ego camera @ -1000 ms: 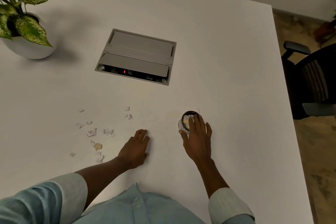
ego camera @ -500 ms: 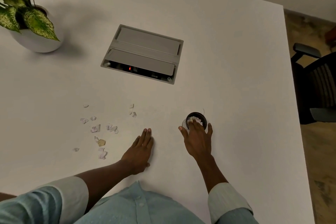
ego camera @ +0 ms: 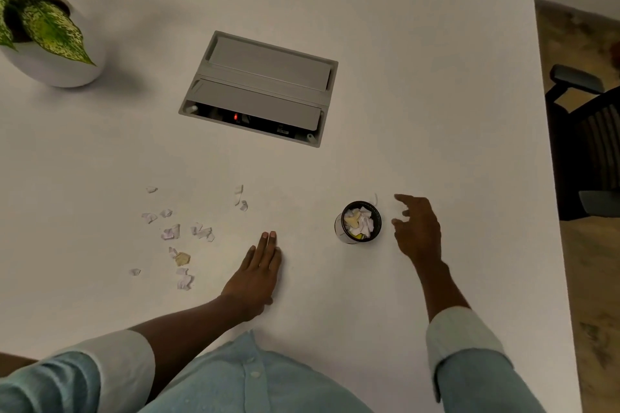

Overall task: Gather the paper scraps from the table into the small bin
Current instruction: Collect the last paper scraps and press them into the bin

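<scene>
White counter filling most of the view, wooden floor along the right edge. Nearest, light blue shirt and rolled sleeves. Left hand pressed flat on the counter, fingers straight and together, holding nothing. Right hand raised just right of the small bin, grip apart, fingers loosely spread, empty. Small bin upright between the two hands, dark-rimmed, packed with white and yellow paper. Paper scraps scattered left of the left hand, mostly white, one yellowish; two more slightly farther off. Farther, grey recessed socket box with one red light. Far left, potted plant in a white pot. Far right, dark office chair.
</scene>
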`<state>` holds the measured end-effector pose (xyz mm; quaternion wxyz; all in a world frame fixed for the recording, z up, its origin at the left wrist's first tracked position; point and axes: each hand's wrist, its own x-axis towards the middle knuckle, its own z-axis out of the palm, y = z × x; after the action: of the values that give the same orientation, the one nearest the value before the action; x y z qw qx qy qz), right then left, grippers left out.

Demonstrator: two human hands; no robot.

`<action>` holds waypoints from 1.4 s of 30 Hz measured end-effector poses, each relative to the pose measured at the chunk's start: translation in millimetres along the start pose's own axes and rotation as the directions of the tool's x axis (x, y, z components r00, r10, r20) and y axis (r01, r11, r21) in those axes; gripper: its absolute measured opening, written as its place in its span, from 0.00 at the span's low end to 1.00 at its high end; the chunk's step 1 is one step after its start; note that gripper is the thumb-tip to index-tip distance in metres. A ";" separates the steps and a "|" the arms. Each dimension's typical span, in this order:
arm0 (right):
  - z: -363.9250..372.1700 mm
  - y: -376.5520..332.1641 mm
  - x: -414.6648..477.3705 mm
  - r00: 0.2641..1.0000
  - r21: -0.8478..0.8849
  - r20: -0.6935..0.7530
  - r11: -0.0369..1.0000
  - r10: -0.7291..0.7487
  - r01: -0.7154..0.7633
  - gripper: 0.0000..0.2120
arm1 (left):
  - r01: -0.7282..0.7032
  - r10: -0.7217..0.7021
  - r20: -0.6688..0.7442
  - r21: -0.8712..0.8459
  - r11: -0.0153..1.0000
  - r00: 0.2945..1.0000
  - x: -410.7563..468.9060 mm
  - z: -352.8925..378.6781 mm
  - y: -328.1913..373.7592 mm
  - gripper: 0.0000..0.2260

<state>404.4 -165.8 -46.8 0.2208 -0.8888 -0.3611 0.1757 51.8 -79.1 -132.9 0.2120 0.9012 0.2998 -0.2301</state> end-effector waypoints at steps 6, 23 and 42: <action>11.0 12.7 31.9 0.885 -0.223 0.450 0.944 -0.121 0.242 0.40 | -0.001 0.001 0.015 -0.039 0.999 1.000 -2.3 -7.5 0.9 0.51; 35.4 28.8 31.1 0.992 -0.132 0.127 0.990 -0.024 0.041 0.05 | 0.000 0.001 0.022 -0.066 0.998 1.000 -3.3 -5.3 -2.4 0.52; 31.7 -53.9 -41.9 0.976 -0.057 -0.073 0.978 -0.205 0.201 0.20 | -0.064 0.064 0.001 -0.104 0.993 0.998 -5.9 -5.5 -20.3 0.53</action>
<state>330.7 -152.9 -39.1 0.2295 -0.8587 -0.4452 0.1082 36.2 -63.9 -130.3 0.2665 0.8976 0.2819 -0.2093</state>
